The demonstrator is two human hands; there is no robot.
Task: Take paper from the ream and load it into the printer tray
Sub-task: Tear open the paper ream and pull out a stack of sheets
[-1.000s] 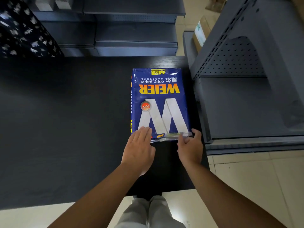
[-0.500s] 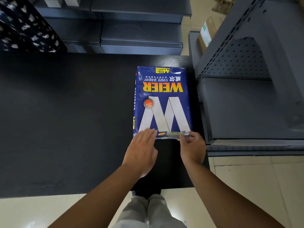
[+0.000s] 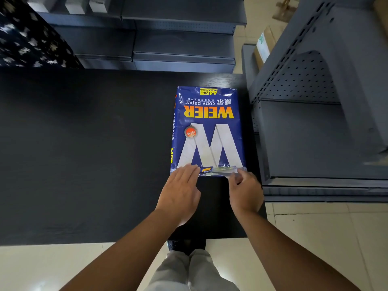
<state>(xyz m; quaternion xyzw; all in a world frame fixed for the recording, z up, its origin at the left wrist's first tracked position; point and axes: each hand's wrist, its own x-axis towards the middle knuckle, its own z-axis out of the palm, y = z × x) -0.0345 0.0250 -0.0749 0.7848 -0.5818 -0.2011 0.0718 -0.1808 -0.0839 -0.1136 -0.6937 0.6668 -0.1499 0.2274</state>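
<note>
- Black matte tabletop point(image 3: 84, 154) is holding the blue plastic-wrapped ream point(image 3: 207, 131), lying flat near its right edge.
- Left hand point(image 3: 180, 192) is pressing flat, fingers together.
- Right hand point(image 3: 244, 192) is now pinching the wrapper's torn end, so it's opening; no printer tray visible.

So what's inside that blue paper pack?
The pack lies wrapped on the black table, so its sheets are hidden. Only the printed wrapper shows. The left hand rests on its near edge; the right hand pinches the wrapper there.

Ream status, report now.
Left hand flat on ream near edge. Right hand pinching wrapper flap at near right corner. Ream still wrapped on black table. Nothing blocking.
</note>
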